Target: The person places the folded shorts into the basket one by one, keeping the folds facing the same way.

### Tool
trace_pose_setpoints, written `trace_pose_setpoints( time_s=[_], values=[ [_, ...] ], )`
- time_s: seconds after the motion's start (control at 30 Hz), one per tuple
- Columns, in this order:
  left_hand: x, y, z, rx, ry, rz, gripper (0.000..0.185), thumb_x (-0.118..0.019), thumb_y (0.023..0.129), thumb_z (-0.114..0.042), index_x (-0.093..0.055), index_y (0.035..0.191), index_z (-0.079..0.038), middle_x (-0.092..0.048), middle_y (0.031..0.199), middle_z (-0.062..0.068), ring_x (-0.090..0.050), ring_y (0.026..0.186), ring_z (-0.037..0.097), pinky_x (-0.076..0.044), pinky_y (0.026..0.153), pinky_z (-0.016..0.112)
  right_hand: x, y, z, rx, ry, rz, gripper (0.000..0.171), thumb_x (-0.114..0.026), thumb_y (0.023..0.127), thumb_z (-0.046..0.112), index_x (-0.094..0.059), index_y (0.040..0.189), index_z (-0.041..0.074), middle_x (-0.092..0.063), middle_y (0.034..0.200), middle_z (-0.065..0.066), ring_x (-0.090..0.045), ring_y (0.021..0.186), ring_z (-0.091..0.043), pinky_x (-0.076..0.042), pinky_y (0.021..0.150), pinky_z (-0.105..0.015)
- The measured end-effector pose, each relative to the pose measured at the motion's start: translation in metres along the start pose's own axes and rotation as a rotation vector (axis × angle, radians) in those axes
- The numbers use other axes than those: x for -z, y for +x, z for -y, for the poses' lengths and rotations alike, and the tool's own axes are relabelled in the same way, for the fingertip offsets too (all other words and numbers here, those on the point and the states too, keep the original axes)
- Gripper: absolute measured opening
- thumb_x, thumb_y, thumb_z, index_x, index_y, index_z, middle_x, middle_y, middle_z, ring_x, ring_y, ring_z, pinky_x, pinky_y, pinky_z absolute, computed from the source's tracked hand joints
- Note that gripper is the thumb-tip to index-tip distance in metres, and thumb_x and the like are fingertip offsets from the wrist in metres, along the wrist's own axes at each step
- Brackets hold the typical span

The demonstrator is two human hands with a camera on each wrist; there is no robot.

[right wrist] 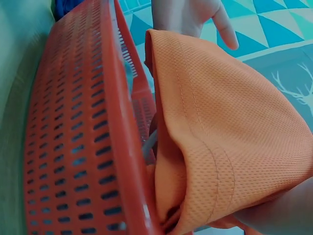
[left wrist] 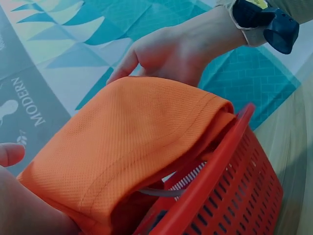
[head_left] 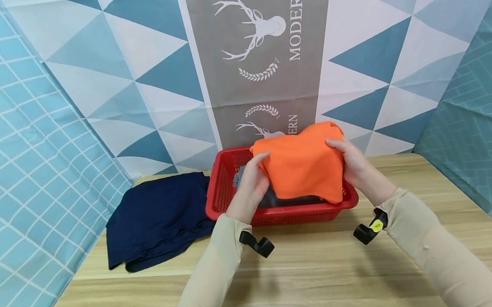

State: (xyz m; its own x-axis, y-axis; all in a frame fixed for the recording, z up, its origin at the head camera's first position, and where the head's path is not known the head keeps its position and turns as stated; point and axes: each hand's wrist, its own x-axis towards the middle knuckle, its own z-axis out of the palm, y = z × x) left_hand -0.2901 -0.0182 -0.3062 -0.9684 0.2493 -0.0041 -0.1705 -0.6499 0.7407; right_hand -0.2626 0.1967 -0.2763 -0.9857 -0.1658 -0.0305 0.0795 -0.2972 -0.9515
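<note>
Gripping orange cloth (head_left: 303, 166), backdrop (head_left: 263, 92) reading "MODERN"

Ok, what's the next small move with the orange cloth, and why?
Probably lower the orange cloth gently into the red basket: the left hand and right hand grip its opposite sides, and it hangs folded over the basket's opening.

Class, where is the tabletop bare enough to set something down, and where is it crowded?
Bare tabletop lies in front of the red basket and between it and the teal wall. Crowded: left, under navy cloth; and over the basket, where both hands hold orange cloth.
</note>
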Motion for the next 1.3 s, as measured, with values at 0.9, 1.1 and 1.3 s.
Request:
trace_pose_setpoints(
  time_s=[0.9,1.1,1.3],
  values=[
    [0.046,0.001,-0.004,0.033,0.277,-0.286,0.044,-0.059,0.085,-0.013,-0.044,0.126,-0.003,-0.050,0.125,0.007,-0.047,0.113,0.020,-0.035,0.102,0.033,-0.006,0.042,-0.054,-0.206,-0.264,0.027,0.056,-0.040,0.096,0.027,-0.015,0.143,0.011,-0.041,0.127,-0.005,-0.049,0.100,-0.013,-0.046,0.087,-0.027],
    [0.049,-0.001,-0.003,0.103,0.505,-0.390,0.048,-0.061,0.084,-0.017,-0.038,0.125,-0.005,-0.047,0.121,0.009,-0.047,0.107,0.022,-0.038,0.098,0.037,-0.004,0.045,-0.061,-0.213,-0.503,-0.019,0.055,-0.040,0.096,0.036,-0.021,0.137,0.005,-0.048,0.110,-0.009,-0.054,0.080,-0.011,-0.049,0.073,-0.020],
    [0.053,-0.004,-0.004,0.167,0.743,-0.412,0.075,-0.062,0.083,-0.019,-0.015,0.140,-0.004,-0.031,0.135,0.014,-0.038,0.117,0.027,-0.031,0.103,0.041,-0.003,0.046,-0.068,-0.210,-0.718,-0.052,0.067,-0.039,0.095,0.041,-0.011,0.140,0.000,-0.037,0.125,-0.017,-0.048,0.105,-0.023,-0.044,0.093,-0.032]
  ],
)
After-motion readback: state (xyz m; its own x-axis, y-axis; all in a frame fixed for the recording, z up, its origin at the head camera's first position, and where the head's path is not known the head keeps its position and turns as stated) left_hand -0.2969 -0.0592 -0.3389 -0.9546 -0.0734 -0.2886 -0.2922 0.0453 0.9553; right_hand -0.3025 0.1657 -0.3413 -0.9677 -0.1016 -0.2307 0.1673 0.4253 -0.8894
